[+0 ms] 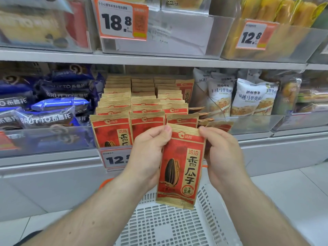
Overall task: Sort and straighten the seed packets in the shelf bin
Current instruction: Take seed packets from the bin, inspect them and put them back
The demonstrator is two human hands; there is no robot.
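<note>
A red-and-tan seed packet (181, 166) is held upright in front of the shelf bin (113, 150), above a white perforated basket (170, 226). The left hand (149, 157) grips its left edge, thumb on the top seal; the right hand (223, 155) pinches its top right corner and holds more packets behind. In the bin, rows of matching packets (143, 103) stand upright at the shelf's front edge, with loose packets (202, 114) lying tilted on the right side.

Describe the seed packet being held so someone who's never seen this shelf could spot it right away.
Find the middle shelf bin packed with rows of red-and-tan seed packets. In front of it, above a white basket, the left hand and right hand grip one packet. Unlike the rest, it is out of the bin, its whole front showing.
</note>
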